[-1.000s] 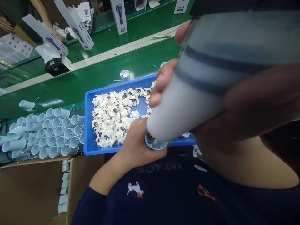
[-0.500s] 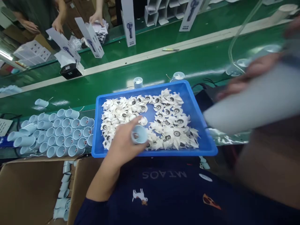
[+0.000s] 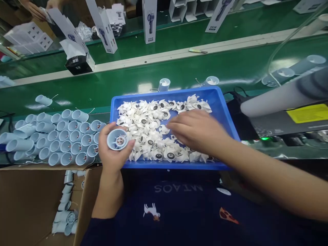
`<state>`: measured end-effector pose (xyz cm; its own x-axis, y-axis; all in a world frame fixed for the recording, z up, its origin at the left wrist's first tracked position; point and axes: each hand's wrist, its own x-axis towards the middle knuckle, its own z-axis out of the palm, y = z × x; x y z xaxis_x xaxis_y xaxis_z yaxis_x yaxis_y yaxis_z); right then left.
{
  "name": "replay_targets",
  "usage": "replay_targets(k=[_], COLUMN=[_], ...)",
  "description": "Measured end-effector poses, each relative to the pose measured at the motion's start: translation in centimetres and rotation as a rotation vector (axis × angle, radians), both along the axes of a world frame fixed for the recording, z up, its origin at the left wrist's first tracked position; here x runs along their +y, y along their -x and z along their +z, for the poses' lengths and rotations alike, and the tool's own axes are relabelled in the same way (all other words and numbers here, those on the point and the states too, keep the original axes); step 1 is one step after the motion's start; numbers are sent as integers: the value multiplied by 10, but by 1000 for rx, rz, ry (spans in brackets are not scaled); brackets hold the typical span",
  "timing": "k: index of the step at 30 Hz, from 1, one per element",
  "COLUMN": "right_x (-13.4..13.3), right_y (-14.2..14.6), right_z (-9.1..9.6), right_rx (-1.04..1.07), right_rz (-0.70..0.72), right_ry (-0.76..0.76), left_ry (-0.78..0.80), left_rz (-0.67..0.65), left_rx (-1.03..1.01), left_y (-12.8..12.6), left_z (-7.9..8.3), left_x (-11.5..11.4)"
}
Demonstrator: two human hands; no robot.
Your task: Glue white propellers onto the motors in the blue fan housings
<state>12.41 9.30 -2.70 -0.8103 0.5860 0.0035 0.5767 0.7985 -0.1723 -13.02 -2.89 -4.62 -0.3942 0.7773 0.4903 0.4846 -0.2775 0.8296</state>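
Note:
My left hand (image 3: 112,150) is wrapped round a light-blue cylindrical fan housing (image 3: 117,139), its mouth facing up and a copper-coloured motor coil showing inside. It is held over the left edge of a blue tray (image 3: 164,165). White fan impellers (image 3: 143,121), several with dark round hubs, lie heaped in that tray. Above its right half, my right hand (image 3: 198,131) reaches down with fingers bent and pressed together, slightly blurred. One impeller (image 3: 164,129) lies just at its fingertips; whatever the fingers pinch is hidden.
Rows of blue housings (image 3: 65,135) are stacked left of the tray, and more lie in a cardboard box (image 3: 28,205) below. Two housings (image 3: 164,84) stand behind the tray. A grey machine (image 3: 289,123) is at right. Across the green belt are white boxes (image 3: 150,24) and a person's hands (image 3: 36,10).
My left hand has moved left with the housing, from over the impellers to the tray's edge. My right hand has come from the machine at right down into the tray.

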Motion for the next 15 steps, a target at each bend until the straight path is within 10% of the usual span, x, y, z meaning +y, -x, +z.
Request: replay_targets(k=[6,12,15], right_x=[25,17,4], right_y=[55,36,17], right_z=[-35,-11,4], right_rx=[-294,-60,345], right_rz=[-18,-215,-310], right_ry=[203,368,864], left_ry=[120,104,167], left_rz=[-9,53,-126], left_rx=[28,108,196], left_y=[-13,-8,-12], left_z=[-7,-13,-5], left_x=[-6,-11,-13])
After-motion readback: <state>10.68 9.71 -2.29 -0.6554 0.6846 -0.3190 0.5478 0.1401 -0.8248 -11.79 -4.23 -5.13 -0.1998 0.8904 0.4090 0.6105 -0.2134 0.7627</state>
